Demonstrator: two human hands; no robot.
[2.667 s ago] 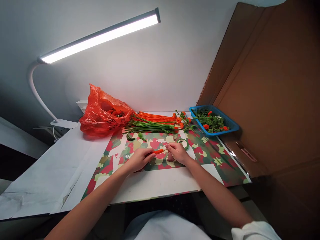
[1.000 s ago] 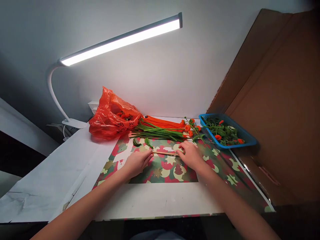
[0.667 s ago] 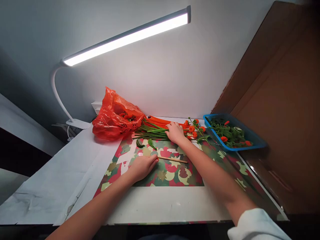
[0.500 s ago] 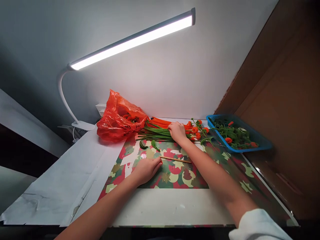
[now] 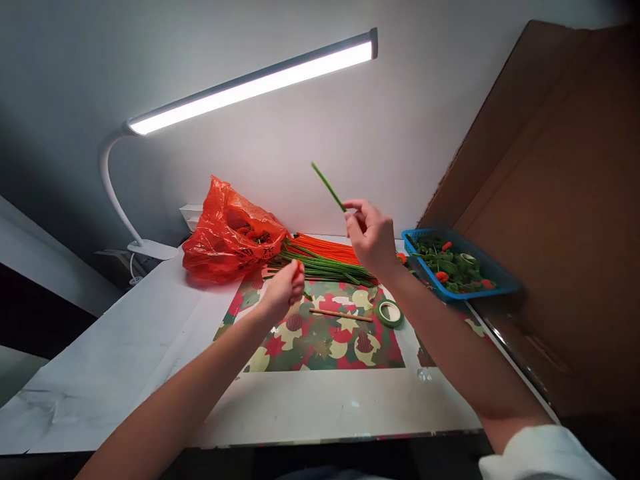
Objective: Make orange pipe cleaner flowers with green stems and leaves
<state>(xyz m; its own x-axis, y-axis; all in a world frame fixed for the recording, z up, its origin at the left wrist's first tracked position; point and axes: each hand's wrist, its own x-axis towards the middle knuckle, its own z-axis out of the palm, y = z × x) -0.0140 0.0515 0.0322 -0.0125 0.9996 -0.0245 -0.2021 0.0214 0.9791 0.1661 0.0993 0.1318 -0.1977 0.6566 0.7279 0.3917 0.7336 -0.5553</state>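
Note:
My right hand (image 5: 373, 237) is raised above the back of the table, its thumb and fingers pinching a green pipe cleaner (image 5: 327, 185) that points up and left. My left hand (image 5: 283, 291) hovers lower, over the patterned mat (image 5: 325, 347), with its fingers curled closed. A speck of orange shows at its fingertips, but what it holds cannot be made out. Behind the hands lie a bundle of green pipe cleaners (image 5: 325, 269) and a bundle of orange pipe cleaners (image 5: 335, 248). A small green piece (image 5: 307, 296) lies beside my left hand.
A thin wooden stick (image 5: 341, 315) and a roll of green tape (image 5: 389, 314) lie on the mat. An orange plastic bag (image 5: 230, 233) stands back left, near the lit lamp (image 5: 255, 83). At right, a blue basket (image 5: 435, 283) holds leaves and orange flowers, beside a cardboard panel (image 5: 545, 160).
My right hand has lifted from the bundle with a green pipe cleaner. My left hand has risen away from the stick, and the tape roll has come into sight.

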